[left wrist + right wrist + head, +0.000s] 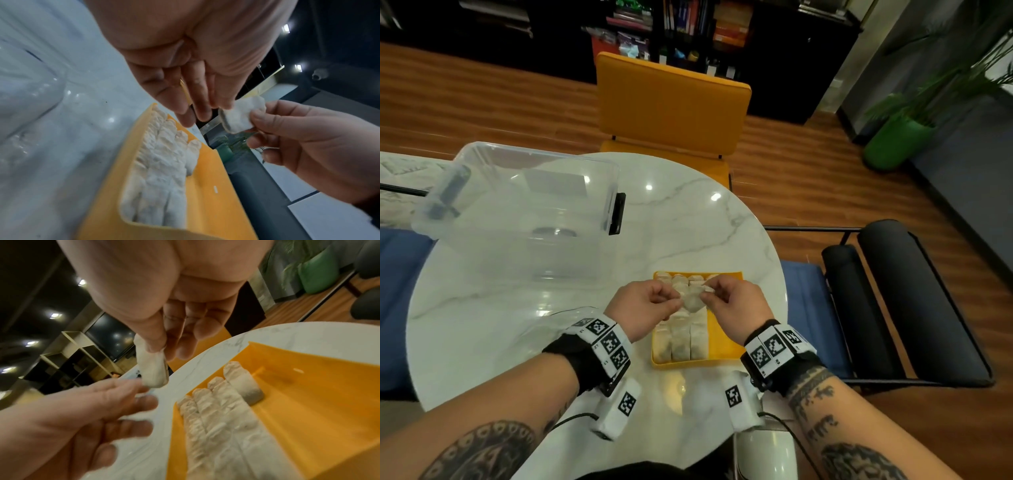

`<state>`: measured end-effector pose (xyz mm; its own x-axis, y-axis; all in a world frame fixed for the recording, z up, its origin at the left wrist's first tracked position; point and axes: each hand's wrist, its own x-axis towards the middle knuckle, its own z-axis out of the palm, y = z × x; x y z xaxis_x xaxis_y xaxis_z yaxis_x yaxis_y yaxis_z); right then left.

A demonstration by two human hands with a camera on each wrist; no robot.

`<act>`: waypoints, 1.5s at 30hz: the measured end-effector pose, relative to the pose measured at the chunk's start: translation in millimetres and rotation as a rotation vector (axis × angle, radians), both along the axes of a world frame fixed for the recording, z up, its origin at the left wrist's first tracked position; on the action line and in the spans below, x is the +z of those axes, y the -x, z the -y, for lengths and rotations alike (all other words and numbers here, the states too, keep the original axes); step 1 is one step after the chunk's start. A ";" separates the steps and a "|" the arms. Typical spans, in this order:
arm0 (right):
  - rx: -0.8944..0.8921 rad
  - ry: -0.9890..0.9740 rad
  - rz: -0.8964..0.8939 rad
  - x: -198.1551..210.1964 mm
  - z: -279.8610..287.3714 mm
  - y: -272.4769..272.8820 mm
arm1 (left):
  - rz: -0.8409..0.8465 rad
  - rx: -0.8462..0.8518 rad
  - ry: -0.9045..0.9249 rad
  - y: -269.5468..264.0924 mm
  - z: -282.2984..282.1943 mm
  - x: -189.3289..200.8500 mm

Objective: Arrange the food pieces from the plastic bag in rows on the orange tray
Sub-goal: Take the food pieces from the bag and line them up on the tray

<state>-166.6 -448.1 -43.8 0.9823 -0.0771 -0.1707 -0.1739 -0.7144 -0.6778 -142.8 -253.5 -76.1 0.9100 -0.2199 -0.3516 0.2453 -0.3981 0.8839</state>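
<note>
Over the orange tray (726, 339), my right hand (710, 294) pinches one pale food piece (693, 298) between thumb and fingers (154, 344). My left hand (671, 300) is beside it with loose fingers (144, 387), one fingertip touching the piece (238, 118) and the thumb away from it. The tray (211, 203) holds several pieces (681, 339) in three full rows along its left side. A single piece (244, 386) lies at the far end of a fourth row. The clear plastic bag (558, 325) lies crumpled on the table left of my left wrist.
A large clear storage box (524, 212) stands at the back left of the round marble table (681, 219). An orange chair (671, 106) is behind the table, a black chair (893, 308) to its right. The tray's right part (318, 410) is bare.
</note>
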 end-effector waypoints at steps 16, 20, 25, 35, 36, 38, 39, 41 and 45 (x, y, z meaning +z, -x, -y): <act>0.337 0.663 -0.449 -46.7 30.1 -46.3 | -0.167 -0.054 -0.376 -0.4 -4.7 -50.6; 0.308 0.718 -0.398 -57.3 29.3 -56.5 | -0.178 -0.038 -0.344 0.6 -5.9 -50.9; 0.270 0.747 -0.367 -66.3 31.0 -69.3 | -0.173 -0.066 -0.348 0.0 -7.9 -51.4; 0.233 0.765 -0.328 -70.5 29.2 -76.6 | -0.175 -0.055 -0.379 -0.5 -8.1 -53.8; 0.223 0.758 -0.320 -70.8 28.9 -76.2 | -0.175 -0.052 -0.374 -0.3 -7.9 -53.7; 0.202 0.736 -0.320 -70.2 28.4 -75.1 | -0.172 -0.049 -0.373 -0.1 -7.6 -53.4; 0.187 0.716 -0.321 -67.9 28.3 -74.2 | -0.169 -0.051 -0.377 -0.1 -7.2 -53.1; 0.099 0.626 -0.314 -61.4 32.0 -72.8 | -0.160 -0.054 -0.392 -0.2 -7.2 -53.5; -0.169 0.347 -0.311 -43.2 42.6 -59.1 | -0.150 -0.059 -0.420 0.8 -7.1 -54.2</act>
